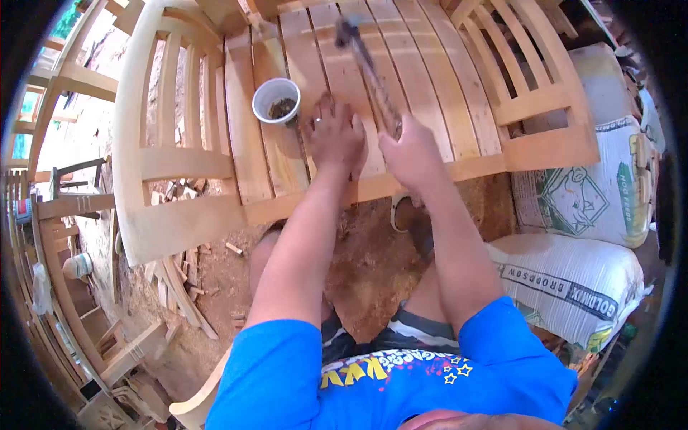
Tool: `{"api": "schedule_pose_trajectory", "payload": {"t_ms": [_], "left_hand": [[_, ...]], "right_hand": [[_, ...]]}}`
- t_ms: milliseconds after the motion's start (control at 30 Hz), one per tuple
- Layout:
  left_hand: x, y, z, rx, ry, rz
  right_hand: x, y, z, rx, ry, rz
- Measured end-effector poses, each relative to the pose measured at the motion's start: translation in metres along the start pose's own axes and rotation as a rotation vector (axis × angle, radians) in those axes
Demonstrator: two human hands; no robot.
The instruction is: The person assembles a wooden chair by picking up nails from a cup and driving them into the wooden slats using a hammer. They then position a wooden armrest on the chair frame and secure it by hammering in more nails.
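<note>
At upper centre of the frame, a hammer (373, 79) angles over the slats (423, 79), head blurred, handle running down to the R hand (412, 147), which is clenched round its lower end. Prob. head-heavy w/ a stiff shaft, hard to break; a smooth handle might get slick w/ sweat. Best hold imo: low on the handle, fingers well clear of the head. L hand (333, 136) lies on the slats just beside, fingers forward; can't tell if it's pinching anything. Near it, to the left, sits a white cup (266, 92) w/ dark bits (283, 109), too small to ID; cup looks light, prob. plastic, easy to tip, so best taken by its sides.

Surface: pale wooden bench (469, 166), flat seat, narrow gaps btwn slats, slatted arms (186, 163) at L & R. Room: brown floor (373, 287) below, wood scraps (183, 294) lower left of centre, wooden frames along far left, printed sacks (573, 276) stacked at right.
</note>
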State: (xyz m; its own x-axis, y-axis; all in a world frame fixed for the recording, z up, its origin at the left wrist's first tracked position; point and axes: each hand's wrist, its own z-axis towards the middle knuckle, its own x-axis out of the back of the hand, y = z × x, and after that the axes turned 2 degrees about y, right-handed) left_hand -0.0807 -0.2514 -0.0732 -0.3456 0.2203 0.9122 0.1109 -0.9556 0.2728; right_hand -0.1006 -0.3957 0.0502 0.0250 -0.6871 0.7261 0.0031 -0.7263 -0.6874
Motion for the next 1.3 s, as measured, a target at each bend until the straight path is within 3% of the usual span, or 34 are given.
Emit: {"api": "schedule_pose_trajectory", "payload": {"t_ms": [133,233,267,367,467,567,667,767,833,933,1133,1233,1300], "left_hand": [[-0.003,-0.003,-0.001,0.001,0.015,-0.010],[0.000,-0.004,0.000,-0.004,-0.001,-0.015],[-0.001,-0.004,0.001,-0.002,0.000,-0.014],[-0.005,-0.005,-0.003,-0.001,0.009,0.012],[-0.004,-0.002,0.014,-0.029,0.010,-0.003],[-0.003,-0.005,-0.008,-0.017,-0.065,0.037],[0.006,-0.002,0.002,0.003,-0.069,0.032],[0.004,-0.004,0.003,0.000,-0.043,-0.004],[-0.002,-0.003,-0.004,-0.002,-0.042,-0.027],[-0.002,-0.003,0.020,0.000,0.006,-0.029],[0.001,-0.003,-0.003,-0.019,0.006,0.023],[0.003,-0.004,-0.001,-0.014,-0.004,0.024],[0.007,0.000,0.002,-0.001,-0.061,0.002]], "right_hand": [[0.052,-0.059,-0.030,0.236,0.161,0.404],[0.027,-0.044,-0.024,0.310,0.331,0.541],[0.013,-0.024,-0.022,0.266,0.291,0.443],[-0.043,0.042,-0.005,-0.098,-0.089,-0.088],[-0.018,0.015,-0.004,-0.164,-0.150,0.078],[0.015,-0.031,-0.020,0.210,0.128,0.415],[0.034,-0.045,-0.024,0.176,0.231,0.464],[-0.003,-0.006,-0.015,0.070,0.204,0.412],[-0.036,0.039,-0.001,-0.099,-0.032,-0.043],[-0.035,0.039,0.000,-0.177,-0.022,0.006],[0.022,-0.020,-0.015,0.030,0.241,0.513],[-0.007,0.006,-0.013,0.095,0.272,0.417],[-0.032,0.040,-0.007,-0.012,0.069,0.131]]}}
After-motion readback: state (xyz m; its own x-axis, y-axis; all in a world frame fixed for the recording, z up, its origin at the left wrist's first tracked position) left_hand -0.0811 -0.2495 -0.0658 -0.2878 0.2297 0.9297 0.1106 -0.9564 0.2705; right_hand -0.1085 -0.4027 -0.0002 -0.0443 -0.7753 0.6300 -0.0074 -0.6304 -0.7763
